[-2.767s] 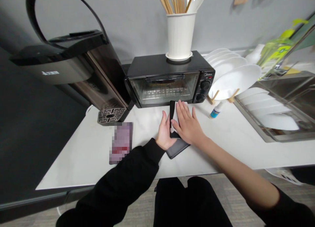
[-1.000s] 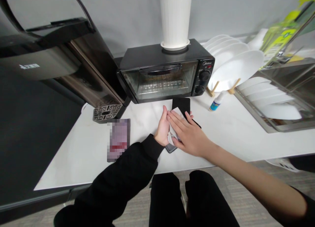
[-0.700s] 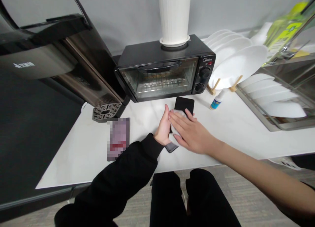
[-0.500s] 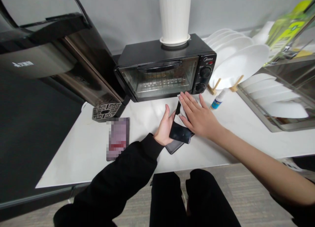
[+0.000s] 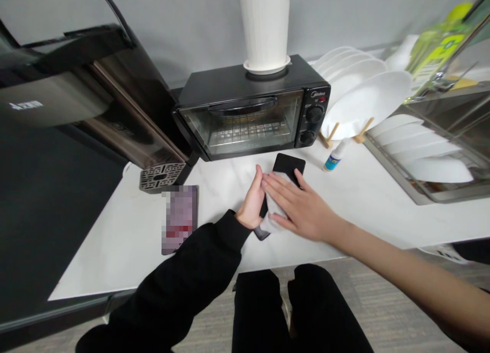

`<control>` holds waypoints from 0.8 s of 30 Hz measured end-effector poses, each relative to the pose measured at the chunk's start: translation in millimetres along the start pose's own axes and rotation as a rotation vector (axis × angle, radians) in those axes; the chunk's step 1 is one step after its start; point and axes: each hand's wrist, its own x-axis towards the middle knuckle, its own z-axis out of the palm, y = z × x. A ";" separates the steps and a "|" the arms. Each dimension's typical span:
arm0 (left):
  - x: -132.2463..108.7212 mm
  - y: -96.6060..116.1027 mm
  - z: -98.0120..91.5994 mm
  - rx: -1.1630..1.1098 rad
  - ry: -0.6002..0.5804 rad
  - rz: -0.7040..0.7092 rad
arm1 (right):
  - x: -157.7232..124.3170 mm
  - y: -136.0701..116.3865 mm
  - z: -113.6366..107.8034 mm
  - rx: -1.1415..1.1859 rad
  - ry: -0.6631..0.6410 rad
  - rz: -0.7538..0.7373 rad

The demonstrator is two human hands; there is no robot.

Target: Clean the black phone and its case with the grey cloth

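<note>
My left hand (image 5: pixel 250 202) grips a dark, glossy slab that looks like a phone (image 5: pixel 264 207), thumb raised along its side. Most of it is covered by a light grey wiping cloth (image 5: pixel 272 213). My right hand (image 5: pixel 300 205) lies over the cloth and presses it against the phone with long, extended fingers. Beneath both hands a flat black case-like rectangle (image 5: pixel 289 163) rests on the white counter, partly hidden. A small spray bottle with a blue label (image 5: pixel 332 162) stands to the right of my right hand.
Behind my hands is a black toaster oven (image 5: pixel 245 120) with a white pot (image 5: pixel 267 31) on top. A coffee-machine-like appliance (image 5: pixel 153 123) and a blurred-out flat item (image 5: pixel 179 217) are at left. Racked plates (image 5: pixel 367 102) and a sink with dishes (image 5: pixel 406 182) stand right.
The cloth and my right hand have slid down toward me over the phone, covering its lower end. More of the flat black rectangle's far end now shows.
</note>
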 end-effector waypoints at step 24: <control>1.0 -4.3 -1.8 0.014 -0.016 0.076 | -3.1 -7.5 1.5 -0.010 0.025 0.183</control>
